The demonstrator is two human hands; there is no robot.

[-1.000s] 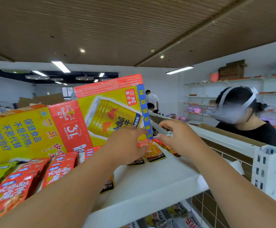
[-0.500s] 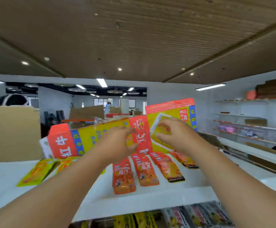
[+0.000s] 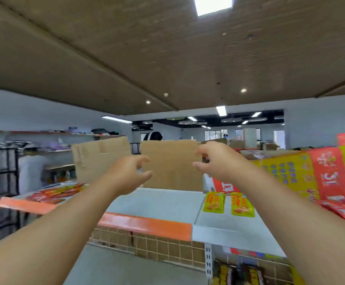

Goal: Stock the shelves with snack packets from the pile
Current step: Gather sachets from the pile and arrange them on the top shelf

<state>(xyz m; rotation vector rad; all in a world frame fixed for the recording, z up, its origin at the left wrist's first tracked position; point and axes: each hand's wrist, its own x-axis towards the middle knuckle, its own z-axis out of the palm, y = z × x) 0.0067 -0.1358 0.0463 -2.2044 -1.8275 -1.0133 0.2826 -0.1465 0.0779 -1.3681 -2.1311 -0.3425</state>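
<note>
Just below my right hand (image 3: 219,161) lie yellow packets (image 3: 213,202) printed in red and orange. To its right, the carton (image 3: 303,173) is yellow with red panels and blue lettering. Behind both hands the cardboard (image 3: 171,167) is plain brown. Left of my left hand (image 3: 126,175), the red packets (image 3: 52,194) show orange. The shelf (image 3: 163,202) is pale grey, its front strip (image 3: 147,224) orange.

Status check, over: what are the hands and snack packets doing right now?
Left hand and right hand empty, fingers loose, raised above the shelf. Two yellow packets lie flat at right. Cardboard panel stands behind; nothing in the way.
</note>
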